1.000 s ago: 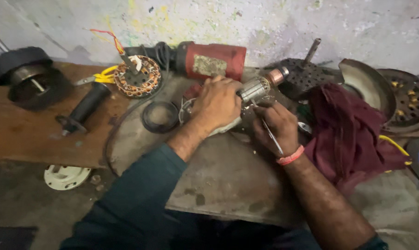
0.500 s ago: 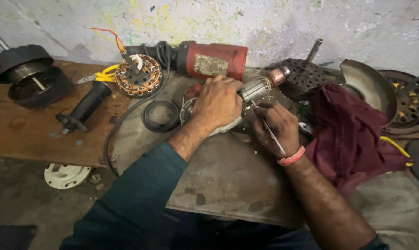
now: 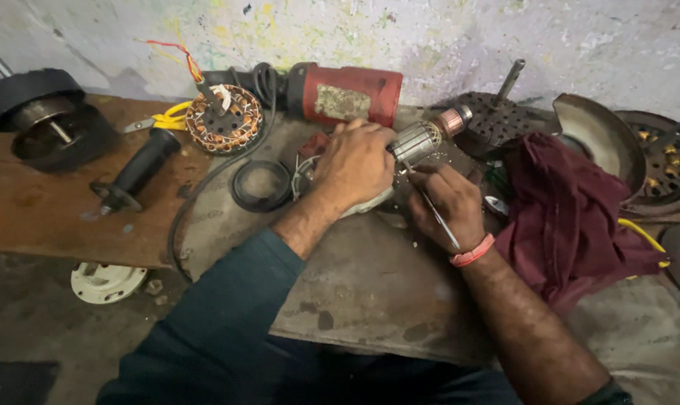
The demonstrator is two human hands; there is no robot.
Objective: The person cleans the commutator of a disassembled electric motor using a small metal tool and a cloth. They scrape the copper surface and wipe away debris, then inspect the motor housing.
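Observation:
My left hand (image 3: 355,165) is closed over a motor armature (image 3: 422,139), a silver laminated core with a copper commutator end pointing up and right. Under that hand a pale housing part shows at its edge. My right hand (image 3: 449,202) grips a thin metal rod tool (image 3: 439,217) whose tip rests against the armature's near side. A pink band circles my right wrist. Both hands work over a grey slab (image 3: 370,285) in the middle of the view.
A red power tool body (image 3: 347,94) lies behind the hands, a copper-wound stator (image 3: 224,118) and black side handle (image 3: 137,171) to the left, a black ring (image 3: 261,185) nearby. A maroon cloth (image 3: 573,210) and metal discs lie right. A wooden plank (image 3: 47,210) extends left.
Hands and armature stay in the same place; only slight shifts of the fingers and the camera show.

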